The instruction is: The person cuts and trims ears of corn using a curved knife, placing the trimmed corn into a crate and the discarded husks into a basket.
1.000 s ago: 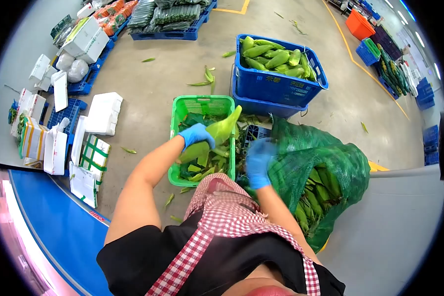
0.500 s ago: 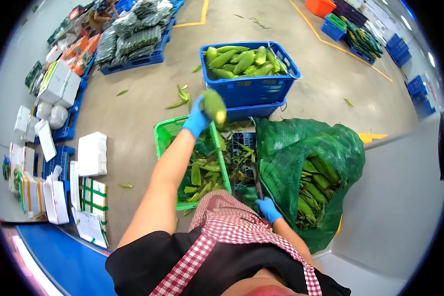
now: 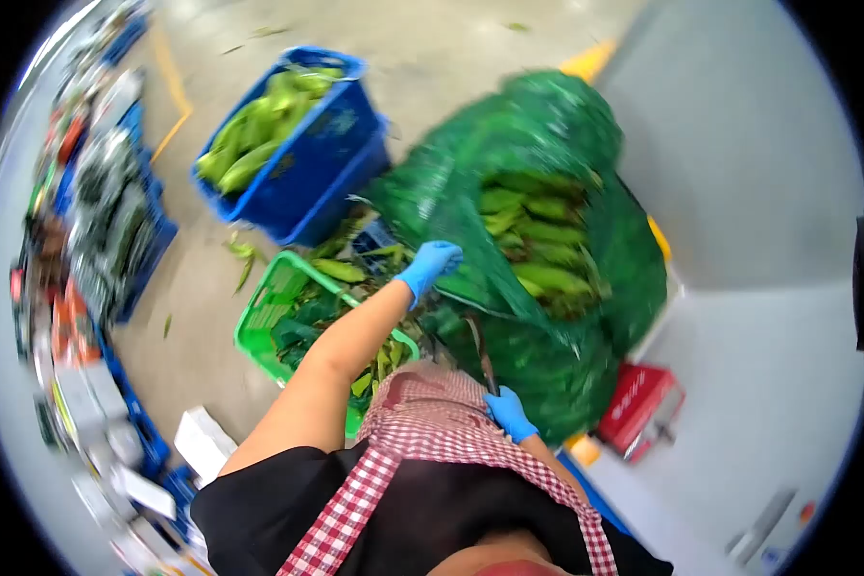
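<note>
Currently your left hand, in a blue glove, is over the left side of the green net bag, fingers curled; whether they grip the mesh, I cannot tell. Your right hand, also gloved, is closed around the end of a long, narrow knife, near your apron. Corn in its husks lies piled in the bag's opening, right of your left hand. Leaves lie in the green basket, and more corn fills the blue crate beyond it.
</note>
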{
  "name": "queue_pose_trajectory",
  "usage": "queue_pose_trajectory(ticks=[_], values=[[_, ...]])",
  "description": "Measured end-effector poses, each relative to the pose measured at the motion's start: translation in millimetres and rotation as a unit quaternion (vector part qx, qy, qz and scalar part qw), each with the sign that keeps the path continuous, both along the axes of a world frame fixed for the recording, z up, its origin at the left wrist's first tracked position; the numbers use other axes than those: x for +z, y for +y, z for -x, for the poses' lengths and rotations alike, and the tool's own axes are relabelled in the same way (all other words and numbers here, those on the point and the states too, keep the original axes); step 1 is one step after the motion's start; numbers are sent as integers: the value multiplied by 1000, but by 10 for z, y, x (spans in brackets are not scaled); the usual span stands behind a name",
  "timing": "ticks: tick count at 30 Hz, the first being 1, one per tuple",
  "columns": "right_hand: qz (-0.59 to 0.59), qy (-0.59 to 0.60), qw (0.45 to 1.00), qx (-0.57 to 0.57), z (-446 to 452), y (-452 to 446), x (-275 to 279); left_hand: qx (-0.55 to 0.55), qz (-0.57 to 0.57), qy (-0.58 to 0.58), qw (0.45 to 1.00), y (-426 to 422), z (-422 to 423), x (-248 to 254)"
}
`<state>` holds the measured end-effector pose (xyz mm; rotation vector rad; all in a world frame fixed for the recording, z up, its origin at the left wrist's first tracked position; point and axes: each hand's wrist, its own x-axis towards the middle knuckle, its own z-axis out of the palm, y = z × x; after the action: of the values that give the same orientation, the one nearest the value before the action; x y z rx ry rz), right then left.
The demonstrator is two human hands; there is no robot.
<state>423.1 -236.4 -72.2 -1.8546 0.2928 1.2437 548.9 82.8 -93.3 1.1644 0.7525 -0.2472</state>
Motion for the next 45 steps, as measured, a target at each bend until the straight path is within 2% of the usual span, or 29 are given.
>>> queue_pose_trajectory(ticks=[2,3,5,7,9,10,13,14,17,18,21,22,25,26,27,28,29,30,31,33,35,36,37,38,39,40,42,43,45], values=[[0,-5,997,-73,315,-350,-251,-83,-42,-42,995,-427,-400,-415],[-2,-12,995,-98,430,-478,-365,-138,-105,-64,983,-654,-589,-541],[9,-57,985,-165,706,-619,-357,-225,-233,-120,938,-1032,-902,-813],[-13,-4,975,-224,907,-737,-412,-285,-318,-152,891,-1388,-1172,-1089],[-20,57,924,-377,1205,-818,-696,-337,-398,-190,832,-1752,-1383,-1309],[-36,95,890,-445,1314,-842,-768,-446,-393,-152,790,-1896,-1472,-1382],[0,117,894,-432,1507,-905,-850,-447,-516,-118,722,-2419,-1554,-1262],[-4,118,891,-439,1532,-901,-849,-464,-546,-152,680,-2490,-1620,-1349],[47,81,909,-406,1652,-931,-948,-490,-518,-83,696,-2682,-1743,-1444],[69,108,902,-413,1669,-936,-954,-486,-539,-82,682,-2677,-1753,-1450],[57,85,908,-407,1679,-978,-992,-561,-431,-58,705,-2559,-1828,-1300],[46,77,910,-404,1674,-1012,-994,-551,-411,-107,719,-2432,-1775,-1310],[-1,32,924,-381,1518,-1029,-928,-649,-406,-47,641,-1996,-1731,-1210],[-21,11,932,-362,1474,-1022,-862,-522,-403,-167,733,-1759,-1578,-1070],[-26,78,906,-416,1403,-1004,-818,-373,-387,-282,795,-1537,-1439,-912],[-25,140,871,-471,1235,-940,-661,-349,-272,-222,869,-1376,-1422,-216],[-34,138,875,-462,1182,-947,-674,-272,-429,-265,820,-1199,-1403,-16],[-34,102,901,-420,1188,-1004,-774,-217,-366,-300,854,-966,-1397,249],[-32,69,924,-376,1154,-1027,-820,-122,-127,-273,946,-732,-1338,445],[-25,1,955,-295,1056,-1117,-1012,-43,-316,-357,878,-274,-1069,1002],[-15,-79,972,-220,945,-1248,-1293,-8,-129,-414,901,114,-656,1831],[-8,-131,971,-202,818,-1240,-1302,103,5,-454,885,284,-467,1797],[-5,-184,965,-186,688,-1216,-1307,150,275,-492,812,386,-291,1744],[-6,-251,953,-170,568,-1165,-1280,201,286,-497,794,329,-127,1927],[10,-153,949,-276,366,-965,-725,252,298,-502,772,242,41,2094],[10,-176,939,-296,241,-868,-573,270,261,-526,763,298,204,2025],[26,-265,919,-291,-6,-856,-592,307,252,-491,775,385,628,1944],[10,-278,919,-281,-95,-748,-327,306,262,-471,785,429,828,1897],[-20,-295,919,-260,-301,-306,384,244,150,-275,918,750,1303,1632]])
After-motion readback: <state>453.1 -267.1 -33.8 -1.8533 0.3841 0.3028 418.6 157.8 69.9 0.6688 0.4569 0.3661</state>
